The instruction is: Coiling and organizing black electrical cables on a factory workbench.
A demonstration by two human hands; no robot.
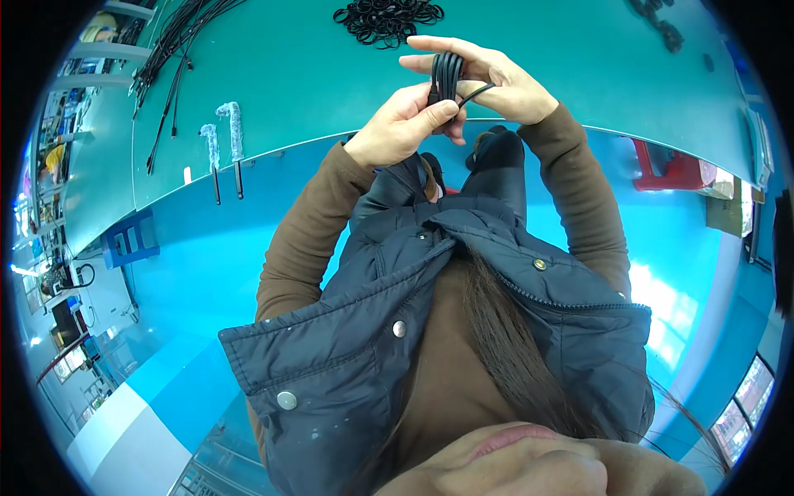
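A black cable (447,73) is wound into a small coil of several turns, held over the near edge of the green table. My left hand (404,126) pinches the lower part of the coil, thumb in front. On the other side, my right hand (506,83) holds the coil too, two of its fingers stretched out behind the turns toward the left. A short length of cable sticks out of the coil across my right hand. The ends of the cable are hidden by my fingers.
Black loops (389,18) lie heaped on the green table (289,74) beyond my hands. Long black cables (178,41) lie at the far left. Two film-wrapped tools (235,136) overhang the front edge. A red stool (662,171) and a blue stool (132,239) stand below.
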